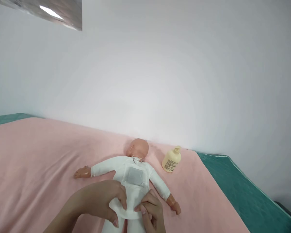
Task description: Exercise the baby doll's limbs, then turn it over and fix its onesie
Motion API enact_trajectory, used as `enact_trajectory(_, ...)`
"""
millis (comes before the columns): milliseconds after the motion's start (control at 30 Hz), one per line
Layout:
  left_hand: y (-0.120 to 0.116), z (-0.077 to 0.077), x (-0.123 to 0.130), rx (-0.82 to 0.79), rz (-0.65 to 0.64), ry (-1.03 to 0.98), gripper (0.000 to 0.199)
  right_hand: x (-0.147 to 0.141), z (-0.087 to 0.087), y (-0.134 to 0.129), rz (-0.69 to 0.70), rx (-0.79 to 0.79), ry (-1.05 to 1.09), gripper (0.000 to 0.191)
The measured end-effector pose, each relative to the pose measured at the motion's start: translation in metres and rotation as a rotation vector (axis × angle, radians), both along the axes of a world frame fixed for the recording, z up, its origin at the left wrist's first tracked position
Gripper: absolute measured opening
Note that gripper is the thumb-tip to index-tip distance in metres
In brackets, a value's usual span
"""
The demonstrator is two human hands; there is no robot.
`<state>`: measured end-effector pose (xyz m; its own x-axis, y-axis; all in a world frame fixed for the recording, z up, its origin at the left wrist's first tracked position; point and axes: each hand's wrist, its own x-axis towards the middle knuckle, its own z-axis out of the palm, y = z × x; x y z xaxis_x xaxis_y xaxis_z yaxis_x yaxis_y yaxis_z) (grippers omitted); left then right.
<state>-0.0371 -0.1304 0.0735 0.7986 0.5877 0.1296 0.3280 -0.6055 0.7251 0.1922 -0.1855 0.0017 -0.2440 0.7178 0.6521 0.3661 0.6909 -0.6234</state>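
Note:
A baby doll (132, 191) with a white cloth body lies on a pink sheet (50, 155), its head toward the wall and its arms spread. A grey rectangular patch (135, 176) shows on its upper body. My left hand (104, 199) rests at the left side of the doll's lower body, thumb and fingers apart, holding nothing. On the right side of the doll's lower body is my right hand (151, 210), its fingers bent and drawn together at the white cloth; whether they pinch anything is too small to tell.
A cream bottle (171, 160) with a printed label stands right of the doll's head. Green covering (247, 191) shows beyond the sheet at the right. The white wall (145, 81) rises behind. A shiny panel (50, 13) hangs at the upper left.

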Motion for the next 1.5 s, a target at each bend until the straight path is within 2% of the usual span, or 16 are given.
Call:
enact_trajectory(133, 0.004, -0.011, 0.002, -0.089, -0.033, 0.017, 0.033, -0.004, 0.002, 0.004, 0.079, -0.019, -0.038, 0.033)
enact_trajectory(367, 0.016, -0.027, 0.007, -0.15, -0.074, 0.014, 0.027, -0.01, -0.005, 0.01, -0.018, -0.117, -0.099, 0.041)
enact_trajectory(500, 0.018, -0.021, 0.007, -0.174, -0.093, 0.018, 0.023, -0.009, -0.006, 0.007, -0.044, -0.163, -0.05, 0.04)
enact_trajectory(700, 0.019, -0.005, 0.012, -0.129, -0.043, -0.086, 0.014, -0.005, 0.002, 0.007, -0.157, -0.27, 0.068, 0.034)
enact_trajectory(1033, 0.028, -0.017, 0.02, -0.23, -0.013, 0.03, 0.024, -0.008, -0.002, 0.013, -0.214, -0.271, 0.055, 0.031)
enact_trajectory(1267, 0.033, -0.025, 0.021, -0.163, 0.18, -0.021, 0.024, -0.007, 0.001, 0.013, -0.33, -0.187, 0.078, 0.035)
enact_trajectory(1500, 0.028, -0.026, 0.023, -0.166, 0.162, -0.052, 0.021, -0.009, 0.005, 0.017, -0.362, -0.16, 0.055, 0.031)
